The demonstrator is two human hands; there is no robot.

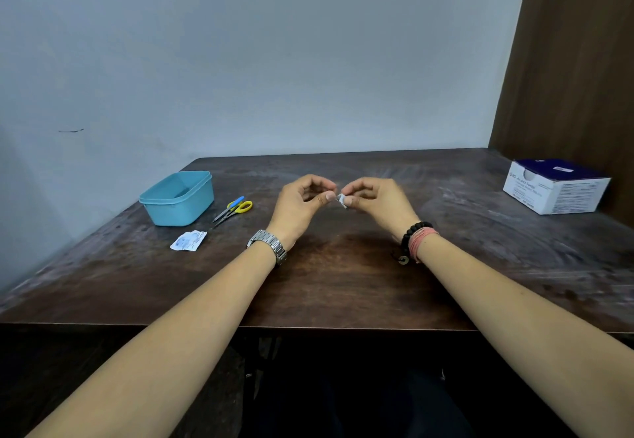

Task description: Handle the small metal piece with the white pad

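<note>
Dark wooden tabletop [343,283] against a pale blue-grey wall. Above its middle, left hand [302,202] and right hand [375,200] meet, each grip pinched together on one small white packet [341,200] held between the fingertips, off the surface. Judged: opening just begun, packet not yet visibly torn. Left: one opened wrapper [188,241], scissors [233,209], teal tub [178,197]. Far right: white-and-blue carton [555,190].

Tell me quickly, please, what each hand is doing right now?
Left hand: pinches the small white packet.
Right hand: pinches the same packet.
</note>
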